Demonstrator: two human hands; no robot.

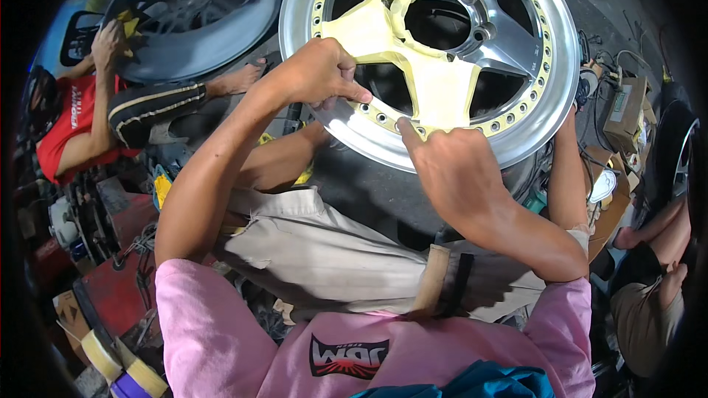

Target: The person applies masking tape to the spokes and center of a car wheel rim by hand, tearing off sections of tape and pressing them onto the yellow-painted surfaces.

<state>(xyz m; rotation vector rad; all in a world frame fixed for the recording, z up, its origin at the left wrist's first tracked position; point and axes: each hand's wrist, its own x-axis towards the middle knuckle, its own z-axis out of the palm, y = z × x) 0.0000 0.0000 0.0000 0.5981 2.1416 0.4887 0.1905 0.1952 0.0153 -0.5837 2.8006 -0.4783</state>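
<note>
A large silver alloy wheel [542, 114] lies in front of me, its rim ringed with small holes. Pale yellow masking tape [440, 91] covers several spokes on the left and near side; spokes at the right are bare polished metal. My left hand [317, 74] is at the near-left rim, its fingers curled and its thumb pressed down beside the holes. My right hand [459, 169] is at the near rim below a taped spoke. Its index finger points to the ring of holes, while the other fingers fold under. Whatever either hand pinches is hidden.
To the left, a person in red [81, 118] works at a dark-spoked wheel [199, 11]. Tape rolls [122, 368] are at lower left. Cardboard boxes [627, 114] and cables stand at right, near another seated person [656, 273]. My beige trousers [332, 247] are below the wheel.
</note>
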